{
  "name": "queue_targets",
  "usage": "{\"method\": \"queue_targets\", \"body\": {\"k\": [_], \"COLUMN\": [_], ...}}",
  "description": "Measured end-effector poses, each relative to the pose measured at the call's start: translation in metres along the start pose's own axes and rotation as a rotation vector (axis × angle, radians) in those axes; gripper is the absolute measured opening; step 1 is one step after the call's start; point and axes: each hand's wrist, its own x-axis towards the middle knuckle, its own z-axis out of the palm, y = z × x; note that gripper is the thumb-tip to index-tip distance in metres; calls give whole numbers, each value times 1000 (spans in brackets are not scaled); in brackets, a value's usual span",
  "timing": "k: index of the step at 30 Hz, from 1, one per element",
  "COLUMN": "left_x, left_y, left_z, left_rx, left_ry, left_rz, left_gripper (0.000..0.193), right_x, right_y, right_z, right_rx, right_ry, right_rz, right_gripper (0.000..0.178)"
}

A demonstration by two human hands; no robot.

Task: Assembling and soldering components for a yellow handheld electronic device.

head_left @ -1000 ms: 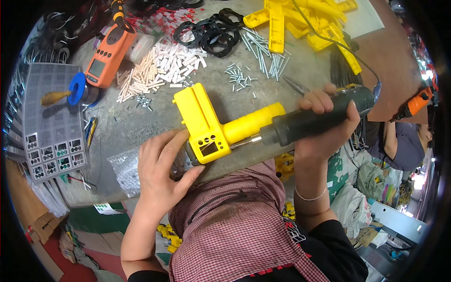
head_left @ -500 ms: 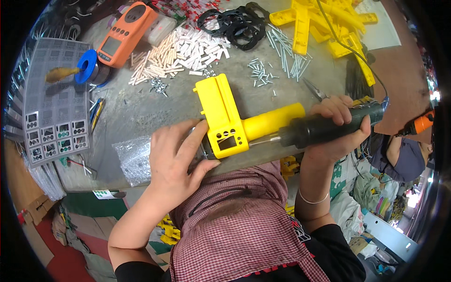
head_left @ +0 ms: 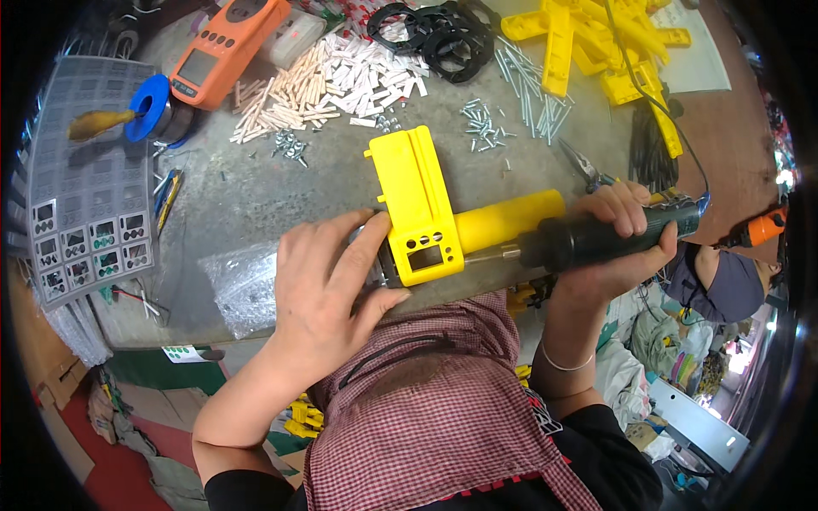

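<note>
My left hand (head_left: pixel 332 289) grips the left end of a yellow plastic housing (head_left: pixel 416 192), fingers and thumb around a dark and silvery part that they mostly cover. The housing has a row of round holes, a square window and a yellow tubular handle (head_left: pixel 511 216) pointing right. In my right hand (head_left: pixel 622 226) is a black corded electric screwdriver (head_left: pixel 588 242), held level with its tip toward the left. Its metal shaft (head_left: pixel 494 255) reaches the housing's right side just below the handle; whether it meets a screw there is hidden.
Small screws (head_left: pixel 486 126), long screws (head_left: pixel 532 89), white and beige sleeves (head_left: pixel 294 94), black rings (head_left: pixel 456 51) and yellow housings (head_left: pixel 588 43) cover the far bench. Pliers (head_left: pixel 582 162) lie near my right hand. At left are an orange multimeter (head_left: pixel 223 53), solder spool (head_left: pixel 158 115) and bubble wrap (head_left: pixel 243 289).
The housing, both hands and the screwdriver appear slightly farther right in the picture. The view has also shifted a little. Both grips stay the same.
</note>
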Motion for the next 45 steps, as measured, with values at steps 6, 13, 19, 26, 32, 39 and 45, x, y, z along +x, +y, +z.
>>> {"method": "queue_targets", "body": {"k": [6, 13, 19, 26, 32, 39, 45], "left_x": [1, -16, 9, 52, 33, -63, -159], "left_y": [2, -4, -10, -47, -51, -54, -132], "left_z": [-16, -22, -53, -94, -58, -104, -174], "left_rx": [-36, 159, -42, -656, -156, 286, 844], "left_ry": [-107, -159, -287, -974, -434, 451, 516], "left_rz": [-68, -58, -10, -165, -167, -212, -714], "left_gripper": [81, 83, 75, 42, 31, 8, 43], "right_x": [8, 81, 85, 30, 15, 12, 17], "right_y": [-56, -239, -232, -67, 38, 29, 29], "right_z": [40, 16, -57, 57, 44, 12, 20], "right_rx": [-658, -1965, -2164, -1700, -2102, -2101, -1969], "right_ry": [65, 316, 193, -348, -980, -731, -589], "right_rz": [65, -369, -394, -92, -104, -240, -240], "right_gripper": [42, 62, 55, 63, 49, 23, 14]}}
